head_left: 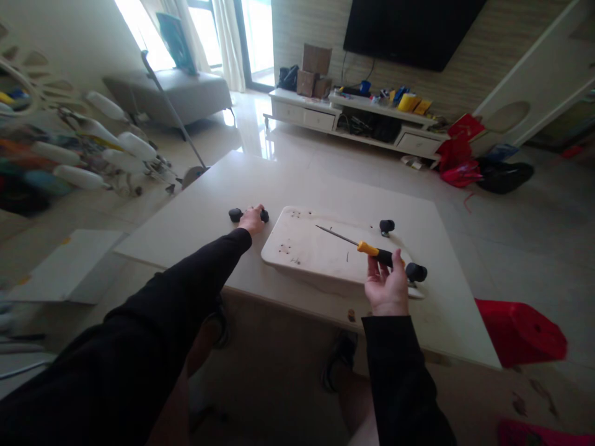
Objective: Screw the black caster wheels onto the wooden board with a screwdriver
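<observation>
My right hand [387,284] is closed round the dark handle of a screwdriver [368,248] with a yellow collar. Its long shaft points left, above a pale board [316,248] with rounded corners. Two black casters, one [387,227] far and one [416,272] near, stand at the board's right end. Small screw holes mark its left corners. Left of the board, my left hand [252,220] has its fingers on a black caster [264,215], partly hidden by them. Another loose caster [235,215] lies just left of that hand.
The board lies on a white table [214,186]. A red stool [520,331] stands by its right corner. White panels [69,263] lie at the left, near a blurred machine with white cones [134,146]. A TV cabinet [320,119] runs along the far wall.
</observation>
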`<state>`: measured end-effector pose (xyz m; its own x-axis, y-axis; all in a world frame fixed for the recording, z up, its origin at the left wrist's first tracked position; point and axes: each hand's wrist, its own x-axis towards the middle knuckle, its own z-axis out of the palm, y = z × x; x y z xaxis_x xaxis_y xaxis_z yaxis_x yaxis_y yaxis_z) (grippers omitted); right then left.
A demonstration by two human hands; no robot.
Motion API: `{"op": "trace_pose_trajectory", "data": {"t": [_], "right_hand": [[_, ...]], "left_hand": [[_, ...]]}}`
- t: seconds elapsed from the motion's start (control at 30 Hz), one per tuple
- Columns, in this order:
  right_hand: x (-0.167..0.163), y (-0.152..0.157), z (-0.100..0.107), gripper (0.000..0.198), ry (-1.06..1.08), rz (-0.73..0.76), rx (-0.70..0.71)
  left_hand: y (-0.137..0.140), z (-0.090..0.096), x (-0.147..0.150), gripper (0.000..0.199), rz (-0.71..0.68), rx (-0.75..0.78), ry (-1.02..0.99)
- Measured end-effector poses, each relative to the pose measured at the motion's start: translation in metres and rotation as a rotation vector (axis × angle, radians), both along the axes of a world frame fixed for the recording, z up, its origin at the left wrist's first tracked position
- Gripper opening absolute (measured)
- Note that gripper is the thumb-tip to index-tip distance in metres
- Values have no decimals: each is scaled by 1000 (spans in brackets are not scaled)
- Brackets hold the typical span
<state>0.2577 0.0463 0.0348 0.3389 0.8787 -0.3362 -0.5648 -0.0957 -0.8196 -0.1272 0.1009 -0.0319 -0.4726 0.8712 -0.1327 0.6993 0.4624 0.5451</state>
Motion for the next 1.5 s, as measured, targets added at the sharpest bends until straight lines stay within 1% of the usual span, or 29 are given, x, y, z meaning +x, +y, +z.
{"op": "trace_pose_trajectory", "data": {"t": [0.1,0.13,0.17,0.2,0.23,0.27,0.3,0.33,0.37,0.43,0.53,0.6,0.67,0.73,0.8,0.87,0.93,0.97,1.03,1.13,1.27,1.33,1.4,1.5], "right_hand": [[-7,-5,4,45,56,-44,-50],[-9,-6,5,46,68,-43,-58],[-11,-7,7,48,77,-40,-62],[-13,-8,8,50,84,-37,-63],[-14,-9,9,52,90,-33,-65],[-16,-10,10,54,94,-30,-68],[-17,-11,11,55,96,-26,-73],[-19,-12,11,56,97,-20,-78],[-20,-14,10,57,95,-12,-82],[-24,-18,9,58,85,15,-85],[-32,-24,3,61,60,57,-80],[-36,-25,0,62,51,69,-82],[-40,-23,-2,62,55,62,-89],[-43,-16,-1,60,46,27,-79],[-42,-6,1,56,-2,-40,-21],[-39,6,4,51,-83,-132,81],[-33,18,6,47,-178,-230,183],[-31,23,5,47,-222,-268,218],[-26,31,1,48,-275,-305,241],[-24,39,-12,52,-270,-304,200],[-26,44,-28,49,-238,-302,134],[-27,47,-33,47,-223,-295,108],[-27,49,-37,44,-204,-289,78],[-26,51,-42,37,-176,-285,34]], "left_hand": [[-12,21,11,65,36,32,-3],[-19,30,17,64,42,65,-8],[-27,40,24,58,32,110,-19],[-38,50,31,47,-3,168,-43],[-50,59,40,35,-87,287,-149],[-63,66,49,28,-197,357,-262],[-77,71,58,27,-288,387,-356],[-91,74,68,28,-340,405,-434],[-103,73,76,32,-361,419,-509],[-120,67,90,37,-367,419,-647],[-129,54,98,26,-357,411,-711],[-128,48,94,21,-347,404,-723],[-125,45,86,20,-334,388,-730],[-122,43,75,20,-313,372,-732],[-120,41,64,20,-275,372,-727],[-118,36,51,20,-230,367,-663],[-117,31,38,17,-174,341,-534],[-117,28,32,15,-145,323,-465],[-118,21,20,13,-97,284,-358],[-119,8,7,11,-76,220,-263],[-121,-12,2,12,-158,98,-141],[-121,-22,2,14,-184,70,-105],[-122,-28,3,16,-189,59,-98],[-122,-32,3,18,-198,45,-90]]}}
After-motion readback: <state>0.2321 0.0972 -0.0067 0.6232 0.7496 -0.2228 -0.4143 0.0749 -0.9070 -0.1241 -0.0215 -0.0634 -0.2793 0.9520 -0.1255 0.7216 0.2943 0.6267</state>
